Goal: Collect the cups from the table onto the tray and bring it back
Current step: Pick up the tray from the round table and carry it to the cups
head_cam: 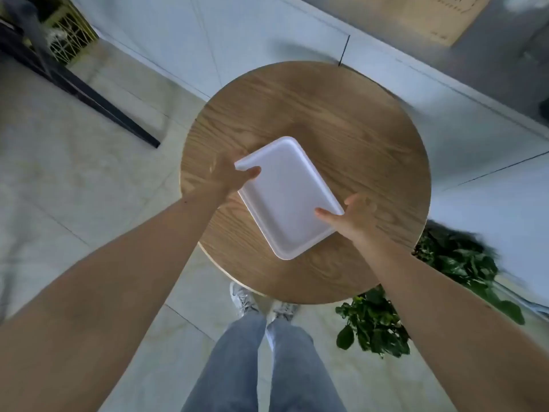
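Observation:
A white rectangular tray (286, 197) lies turned at an angle over the round wooden table (341, 129). It holds nothing. My left hand (225, 176) grips its far left corner, thumb over the rim. My right hand (353, 217) grips its right edge, thumb on the inside. No cups are in view on the table or on the tray. Whether the tray rests on the wood or hovers just above it is unclear.
A leafy green plant (386, 316) stands on the floor at the table's near right. A black metal frame (89, 96) slants across the floor at the left. White wall panels rise behind the table. My legs and shoes (261, 304) are at the table's near edge.

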Motion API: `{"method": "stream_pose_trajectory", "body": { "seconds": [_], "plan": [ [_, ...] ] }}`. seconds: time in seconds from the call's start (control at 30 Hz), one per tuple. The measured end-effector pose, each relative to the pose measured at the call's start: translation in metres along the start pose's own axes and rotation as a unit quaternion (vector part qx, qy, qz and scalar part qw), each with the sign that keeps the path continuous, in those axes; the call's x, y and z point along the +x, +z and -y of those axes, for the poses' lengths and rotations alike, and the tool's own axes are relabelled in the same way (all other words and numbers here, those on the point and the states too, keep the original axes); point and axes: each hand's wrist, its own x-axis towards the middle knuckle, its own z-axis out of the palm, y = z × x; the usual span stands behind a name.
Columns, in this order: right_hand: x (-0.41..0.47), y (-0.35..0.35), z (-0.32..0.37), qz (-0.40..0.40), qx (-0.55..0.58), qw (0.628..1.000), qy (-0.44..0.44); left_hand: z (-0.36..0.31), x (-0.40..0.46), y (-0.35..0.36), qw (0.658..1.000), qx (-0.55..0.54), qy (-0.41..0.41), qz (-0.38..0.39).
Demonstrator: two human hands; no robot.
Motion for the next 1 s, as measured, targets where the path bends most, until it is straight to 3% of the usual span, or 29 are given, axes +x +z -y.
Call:
{"method": "stream_pose_trajectory", "body": {
  "seconds": [0.2, 0.47, 0.67, 1.0],
  "plan": [
    [0.016, 0.009, -0.009, 0.003, -0.035, 0.999, 0.029, 0.011, 0.02, 0.004, 1.0, 0.024, 0.003, 0.002],
    [0.015, 0.014, -0.013, -0.023, 0.043, 0.998, 0.044, 0.02, 0.022, 0.007, 1.0, -0.018, 0.008, 0.0],
    [0.011, 0.006, -0.01, -0.041, 0.109, 0.992, 0.048, 0.029, 0.01, -0.006, 0.998, -0.023, -0.022, -0.055],
    [-0.005, -0.008, 0.036, -0.011, 0.187, 0.981, -0.058, 0.041, -0.046, -0.042, 0.984, -0.16, -0.061, -0.046]
  ]
}}
